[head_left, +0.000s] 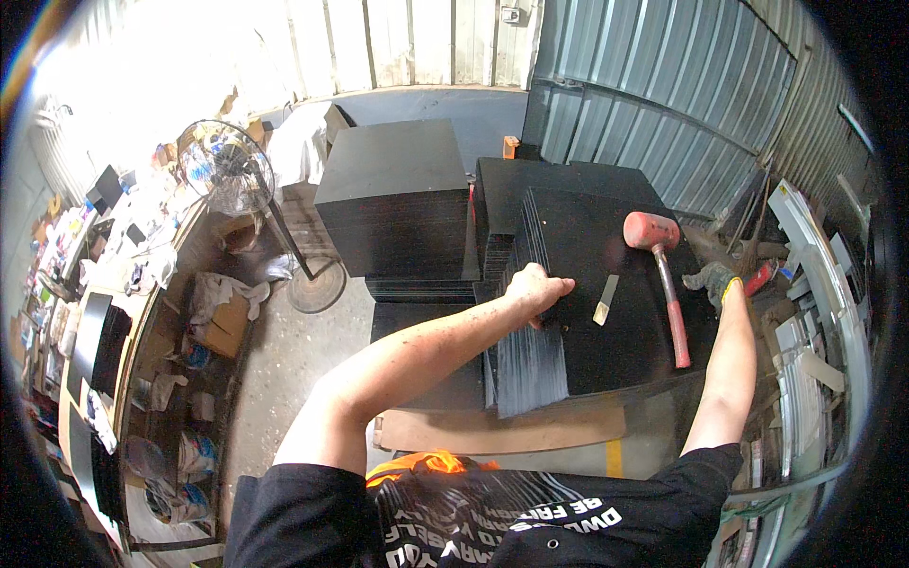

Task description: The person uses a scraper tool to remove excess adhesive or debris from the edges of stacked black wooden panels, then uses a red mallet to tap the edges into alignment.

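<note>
At 3 o'clock, my stack [587, 232]: tilting could slide the mallet [661, 260] off. Left hand [538, 292] half-curled at its 9 o'clock edge, gloved right hand [712, 281] by 3; I can't tell either's hold. Scraper [606, 300] could slip too.

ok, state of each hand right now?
Left hand: partly curled at the left edge of the black sheets; can't tell if gripping.
Right hand: gloved, by the stack's right side; grip can't be told.
</note>
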`<move>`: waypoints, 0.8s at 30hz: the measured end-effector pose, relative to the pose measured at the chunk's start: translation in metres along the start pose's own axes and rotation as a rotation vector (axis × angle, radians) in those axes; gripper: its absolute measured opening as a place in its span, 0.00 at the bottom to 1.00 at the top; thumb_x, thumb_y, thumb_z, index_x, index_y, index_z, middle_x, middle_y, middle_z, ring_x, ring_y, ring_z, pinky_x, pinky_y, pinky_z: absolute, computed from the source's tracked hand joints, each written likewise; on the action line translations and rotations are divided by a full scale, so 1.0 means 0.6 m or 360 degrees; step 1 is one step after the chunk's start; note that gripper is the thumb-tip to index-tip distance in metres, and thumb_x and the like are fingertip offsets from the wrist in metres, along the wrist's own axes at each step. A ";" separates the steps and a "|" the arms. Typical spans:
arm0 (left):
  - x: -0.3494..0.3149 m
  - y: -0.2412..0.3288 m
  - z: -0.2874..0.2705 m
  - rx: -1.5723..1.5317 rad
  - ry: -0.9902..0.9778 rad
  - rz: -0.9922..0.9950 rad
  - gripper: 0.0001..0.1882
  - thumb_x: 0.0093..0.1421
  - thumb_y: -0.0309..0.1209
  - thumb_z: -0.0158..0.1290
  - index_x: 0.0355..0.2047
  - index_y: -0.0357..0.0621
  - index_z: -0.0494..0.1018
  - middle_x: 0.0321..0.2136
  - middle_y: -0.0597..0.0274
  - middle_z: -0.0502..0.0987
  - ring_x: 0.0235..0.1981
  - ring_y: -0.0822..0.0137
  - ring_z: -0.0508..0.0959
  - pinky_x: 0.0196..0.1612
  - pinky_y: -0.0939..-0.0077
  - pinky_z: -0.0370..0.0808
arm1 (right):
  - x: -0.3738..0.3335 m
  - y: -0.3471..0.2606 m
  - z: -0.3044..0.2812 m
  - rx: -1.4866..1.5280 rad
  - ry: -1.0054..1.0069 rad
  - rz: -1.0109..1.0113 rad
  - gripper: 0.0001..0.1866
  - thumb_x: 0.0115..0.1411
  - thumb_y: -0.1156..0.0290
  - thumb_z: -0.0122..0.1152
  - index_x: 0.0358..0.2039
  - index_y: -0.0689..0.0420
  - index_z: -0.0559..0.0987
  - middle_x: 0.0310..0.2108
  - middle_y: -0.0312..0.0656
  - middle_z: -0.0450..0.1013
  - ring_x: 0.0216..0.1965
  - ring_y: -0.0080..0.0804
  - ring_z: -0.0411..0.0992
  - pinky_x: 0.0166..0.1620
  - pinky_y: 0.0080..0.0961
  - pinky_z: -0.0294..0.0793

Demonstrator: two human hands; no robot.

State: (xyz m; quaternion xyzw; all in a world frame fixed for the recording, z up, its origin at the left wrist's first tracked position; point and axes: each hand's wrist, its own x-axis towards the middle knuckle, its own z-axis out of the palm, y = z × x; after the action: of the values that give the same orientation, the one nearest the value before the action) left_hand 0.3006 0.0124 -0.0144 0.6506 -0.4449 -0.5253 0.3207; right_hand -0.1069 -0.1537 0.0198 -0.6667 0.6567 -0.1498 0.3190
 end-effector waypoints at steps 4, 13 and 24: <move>0.008 -0.009 0.000 -0.0002 -0.0011 0.0013 0.33 0.54 0.45 0.62 0.48 0.27 0.69 0.42 0.45 0.76 0.41 0.52 0.80 0.31 0.55 0.84 | 0.005 -0.004 0.002 0.0000 -0.0001 -0.0004 0.24 0.47 0.61 0.72 0.45 0.56 0.78 0.43 0.40 0.73 0.46 0.36 0.68 0.52 0.31 0.63; -0.014 0.001 -0.002 0.0085 0.0005 0.0047 0.32 0.55 0.48 0.60 0.44 0.26 0.71 0.40 0.45 0.77 0.37 0.56 0.81 0.28 0.63 0.84 | 0.006 0.001 -0.003 -0.0025 0.0000 0.0028 0.25 0.47 0.62 0.72 0.46 0.55 0.77 0.45 0.40 0.72 0.47 0.36 0.67 0.53 0.32 0.63; 0.001 -0.010 0.000 -0.0037 -0.0085 0.0010 0.31 0.56 0.45 0.59 0.47 0.28 0.70 0.41 0.45 0.77 0.37 0.54 0.81 0.28 0.60 0.83 | 0.006 0.000 0.003 -0.0019 0.0013 0.0028 0.27 0.47 0.63 0.71 0.48 0.54 0.76 0.47 0.40 0.71 0.50 0.37 0.66 0.55 0.32 0.62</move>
State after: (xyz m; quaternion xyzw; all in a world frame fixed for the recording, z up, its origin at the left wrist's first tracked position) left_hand 0.3022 0.0145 -0.0199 0.6311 -0.4491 -0.5468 0.3179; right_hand -0.1053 -0.1570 0.0177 -0.6622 0.6648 -0.1459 0.3135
